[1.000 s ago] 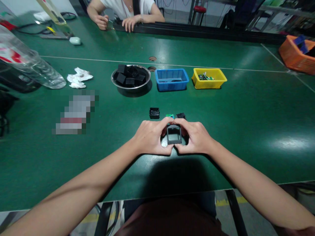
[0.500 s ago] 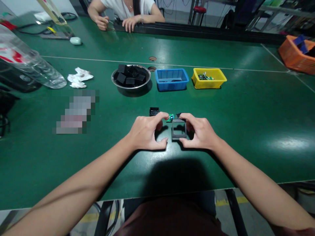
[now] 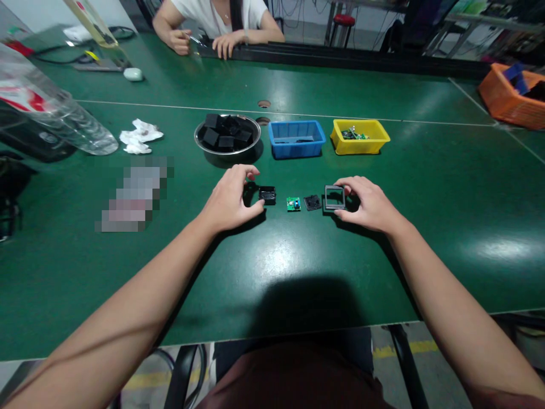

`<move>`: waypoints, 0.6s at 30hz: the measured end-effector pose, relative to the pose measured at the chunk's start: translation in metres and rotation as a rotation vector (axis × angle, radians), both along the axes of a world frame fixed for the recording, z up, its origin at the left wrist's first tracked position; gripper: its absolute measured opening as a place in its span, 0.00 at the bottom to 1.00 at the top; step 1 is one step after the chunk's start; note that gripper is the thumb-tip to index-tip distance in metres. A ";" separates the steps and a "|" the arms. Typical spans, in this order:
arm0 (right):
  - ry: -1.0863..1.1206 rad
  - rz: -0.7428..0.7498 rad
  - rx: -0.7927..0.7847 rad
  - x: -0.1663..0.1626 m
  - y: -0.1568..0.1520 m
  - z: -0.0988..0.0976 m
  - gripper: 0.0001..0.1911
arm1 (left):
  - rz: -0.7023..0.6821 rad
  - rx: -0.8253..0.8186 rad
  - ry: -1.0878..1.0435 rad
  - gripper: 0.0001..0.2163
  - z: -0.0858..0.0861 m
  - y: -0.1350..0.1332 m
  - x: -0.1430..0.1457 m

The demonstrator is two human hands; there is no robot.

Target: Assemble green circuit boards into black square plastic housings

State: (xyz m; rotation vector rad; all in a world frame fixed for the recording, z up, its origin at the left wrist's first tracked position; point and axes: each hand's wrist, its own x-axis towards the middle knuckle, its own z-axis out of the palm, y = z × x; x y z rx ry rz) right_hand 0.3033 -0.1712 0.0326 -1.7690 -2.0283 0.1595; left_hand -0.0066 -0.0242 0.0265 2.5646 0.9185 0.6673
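My left hand (image 3: 232,199) is beside a small black open housing (image 3: 267,195), fingers and thumb spread apart. Its thumb tip lies at the housing's near left corner; whether it touches I cannot tell. In a row to the right lie a green circuit board (image 3: 293,204) with a blue part on it and a flat black cover (image 3: 312,203). At the row's right end, my right hand (image 3: 367,201) pinches a dark square frame (image 3: 334,197) by its right side, between thumb and fingers. Green table shows through the frame's opening.
Behind the row stand a metal bowl (image 3: 200,142) of black cases, a blue bin (image 3: 297,149) and a yellow bin (image 3: 361,146) with circuit boards. A bottle (image 3: 85,128) and crumpled tissue (image 3: 139,136) lie left. An orange basket (image 3: 506,102) stands far right. Another person (image 3: 221,28) sits opposite.
My right hand has moved right and away from me with the frame. My left hand has moved left toward the housing. The circuit board and black cover now show fully.
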 end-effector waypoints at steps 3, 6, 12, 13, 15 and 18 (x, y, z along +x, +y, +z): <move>0.005 -0.015 -0.031 0.004 0.001 -0.002 0.24 | -0.074 -0.056 0.075 0.28 -0.004 0.006 -0.001; 0.024 -0.022 -0.054 0.006 0.002 -0.003 0.25 | -0.100 -0.074 0.127 0.27 -0.007 0.007 -0.001; 0.070 -0.015 -0.076 0.008 0.005 -0.008 0.26 | -0.098 -0.064 0.166 0.20 -0.011 0.009 0.002; 0.082 -0.012 -0.075 0.008 0.005 -0.009 0.26 | -0.096 -0.061 0.161 0.19 -0.012 0.009 0.002; 0.108 -0.006 -0.070 0.009 0.005 -0.010 0.27 | -0.087 -0.054 0.144 0.20 -0.014 0.010 0.002; 0.144 -0.001 -0.065 0.009 0.005 -0.011 0.27 | -0.064 -0.046 0.128 0.20 -0.016 0.012 0.003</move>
